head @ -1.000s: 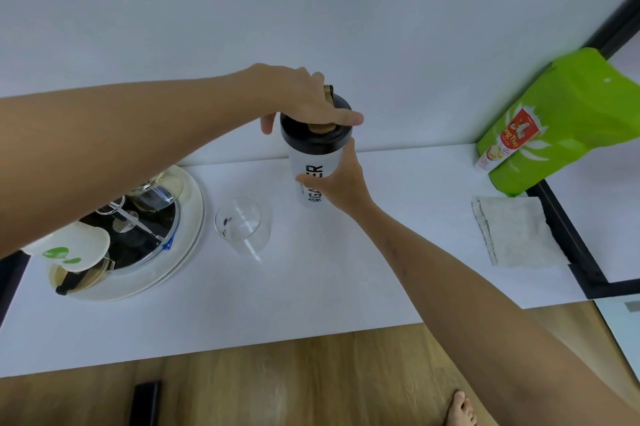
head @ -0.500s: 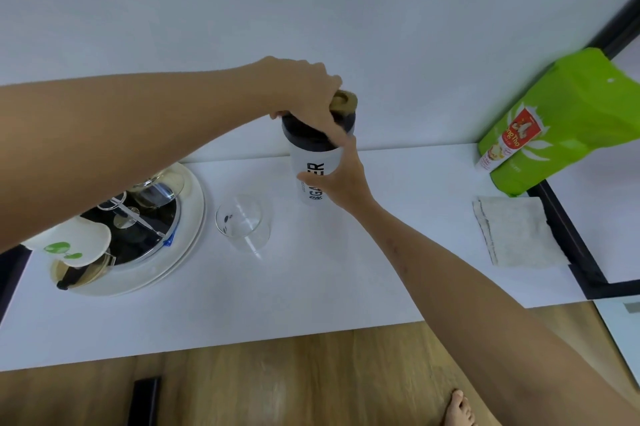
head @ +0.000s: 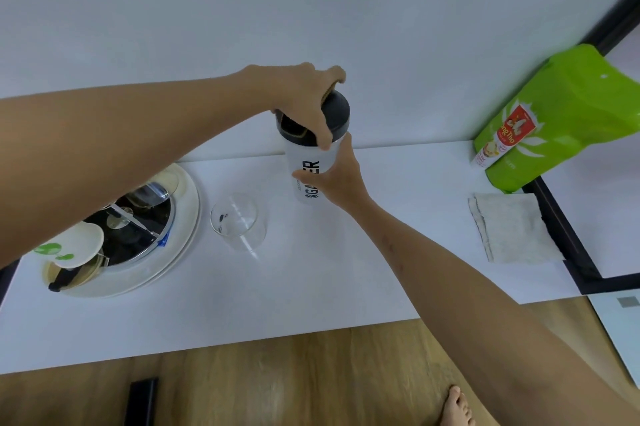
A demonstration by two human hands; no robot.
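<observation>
Up top, left hand (head: 304, 96) grips the black lid (head: 334, 112); right hand (head: 337, 176) holds the shaker bottle (head: 306, 155).

Left hand (head: 304, 96) grips the black lid (head: 334, 113) of the shaker (head: 313, 162), upright on the white table (head: 311, 287). Right hand (head: 337, 176) holds its body. Glass (head: 239, 221) just left of it; round tray (head: 180, 235) further left; green bag (head: 568, 113) and cloth (head: 512, 228) at right.
</observation>
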